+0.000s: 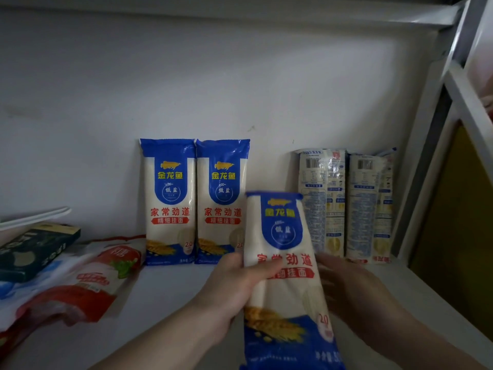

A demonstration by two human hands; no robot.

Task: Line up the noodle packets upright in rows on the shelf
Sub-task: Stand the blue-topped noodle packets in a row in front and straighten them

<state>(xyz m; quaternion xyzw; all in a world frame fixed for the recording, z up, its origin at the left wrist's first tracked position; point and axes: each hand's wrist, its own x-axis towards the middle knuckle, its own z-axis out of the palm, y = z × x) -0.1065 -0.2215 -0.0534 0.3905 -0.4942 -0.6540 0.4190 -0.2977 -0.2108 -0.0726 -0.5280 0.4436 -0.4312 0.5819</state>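
Observation:
Two blue-and-white noodle packets (169, 201) (223, 201) stand upright side by side against the back wall of the white shelf (170, 295). To their right, two more packets (321, 201) (369, 206) stand upright with their printed backs facing out. A gap lies between the two pairs. In front of that gap I hold a fifth noodle packet (282, 265) upright, front facing me. My left hand (237, 287) grips its left edge with the thumb across the front. My right hand (354, 295) is against its right side, fingers spread behind it.
At the left lie a red-and-white bag (88, 284) and a dark box (34, 249) on top of other bags, with a white flat item (34, 217) behind. A white shelf upright (426, 161) bounds the right side, and another shelf board runs overhead.

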